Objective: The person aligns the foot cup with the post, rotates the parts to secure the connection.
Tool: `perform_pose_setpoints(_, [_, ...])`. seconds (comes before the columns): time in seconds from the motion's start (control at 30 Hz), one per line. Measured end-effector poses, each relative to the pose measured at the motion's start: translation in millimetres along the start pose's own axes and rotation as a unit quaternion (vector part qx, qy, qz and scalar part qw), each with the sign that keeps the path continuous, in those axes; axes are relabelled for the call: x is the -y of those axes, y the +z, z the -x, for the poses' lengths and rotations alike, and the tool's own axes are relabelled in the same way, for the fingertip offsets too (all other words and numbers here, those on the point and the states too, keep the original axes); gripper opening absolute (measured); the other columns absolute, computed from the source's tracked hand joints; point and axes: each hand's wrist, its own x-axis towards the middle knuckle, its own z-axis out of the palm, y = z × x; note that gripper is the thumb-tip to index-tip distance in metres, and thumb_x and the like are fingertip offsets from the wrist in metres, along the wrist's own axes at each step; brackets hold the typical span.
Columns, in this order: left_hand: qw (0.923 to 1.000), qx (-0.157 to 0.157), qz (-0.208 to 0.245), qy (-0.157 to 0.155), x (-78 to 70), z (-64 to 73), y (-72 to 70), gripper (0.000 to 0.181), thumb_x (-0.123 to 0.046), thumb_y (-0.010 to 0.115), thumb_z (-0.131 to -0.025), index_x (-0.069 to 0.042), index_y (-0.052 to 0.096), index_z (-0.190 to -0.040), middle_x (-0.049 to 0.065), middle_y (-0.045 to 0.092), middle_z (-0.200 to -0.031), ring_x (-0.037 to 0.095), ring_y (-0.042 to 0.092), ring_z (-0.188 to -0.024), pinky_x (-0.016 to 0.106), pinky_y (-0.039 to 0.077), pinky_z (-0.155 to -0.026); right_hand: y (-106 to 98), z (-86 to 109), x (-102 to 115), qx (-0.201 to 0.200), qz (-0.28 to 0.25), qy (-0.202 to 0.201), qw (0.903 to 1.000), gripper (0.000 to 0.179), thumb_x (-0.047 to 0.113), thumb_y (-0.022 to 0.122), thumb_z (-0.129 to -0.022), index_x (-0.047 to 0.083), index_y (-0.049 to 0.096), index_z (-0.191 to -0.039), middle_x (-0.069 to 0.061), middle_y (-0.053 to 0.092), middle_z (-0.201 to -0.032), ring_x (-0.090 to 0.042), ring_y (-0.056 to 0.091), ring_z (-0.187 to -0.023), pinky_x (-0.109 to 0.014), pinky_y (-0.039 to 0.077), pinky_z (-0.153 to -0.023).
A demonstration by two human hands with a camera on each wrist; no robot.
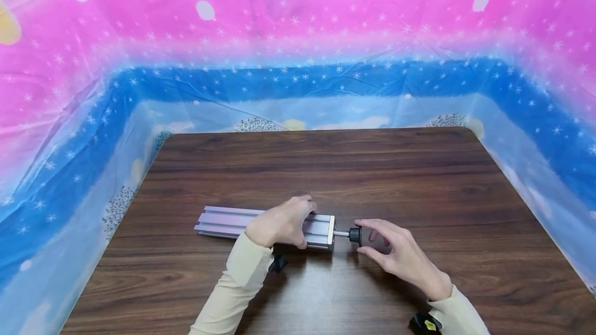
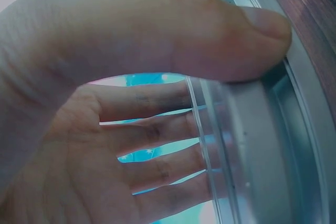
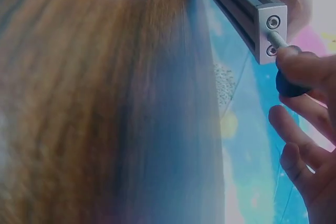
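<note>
A silver aluminium profile [image 1: 223,221] with long grooves lies crosswise on the table. My left hand [image 1: 284,221] grips it near its right end, the thumb [image 2: 247,35] on the near face and the fingers on the far side. Two screw heads show on its end plate [image 3: 261,40]. A metal stud [image 1: 342,233] runs from the middle of that plate to a black levelling foot [image 1: 355,234]. My right hand [image 1: 400,252] pinches the foot between thumb and finger, with other fingers spread in the right wrist view. How deep the stud sits is hidden.
The dark wood-grain table [image 1: 326,169] has rounded far corners. A pink and blue patterned cloth [image 1: 298,81] hangs behind it and along both sides. Black straps with small devices [image 1: 423,323] sit at the wrists.
</note>
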Motion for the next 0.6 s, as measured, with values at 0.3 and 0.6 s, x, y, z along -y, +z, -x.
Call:
perform_pose_setpoints(0.3, [0.9999,-0.004,-0.001,0.012,1.0,-1.2,1.5,0.061,-0.003,0.088,-0.062,0.002,0.066,-0.119,0.005,0.061,-0.105,0.017,0.053,-0.087,0.030,0.050,-0.076,0.9,-0.1,-3.2,0.016,0.014,0.019,0.9996,0.040,0.016,0.080,-0.086,0.010,0.070,-0.124,0.012,0.063,-0.081,-0.004,0.054,-0.064,-0.015,0.040,-0.054])
perform_pose_setpoints(0.6, [0.9999,-0.008,-0.005,0.013,0.8,-0.3,2.6,0.061,-0.005,0.090,-0.062,0.001,0.066,-0.118,0.006,0.061,-0.105,0.016,0.053,-0.088,0.029,0.050,-0.077,4.9,-5.4,-4.6,0.050,0.010,0.056,0.9972,0.023,0.014,0.063,-0.099,0.025,0.065,-0.079,0.017,0.060,-0.067,0.007,0.046,-0.058,-0.014,0.040,-0.053])
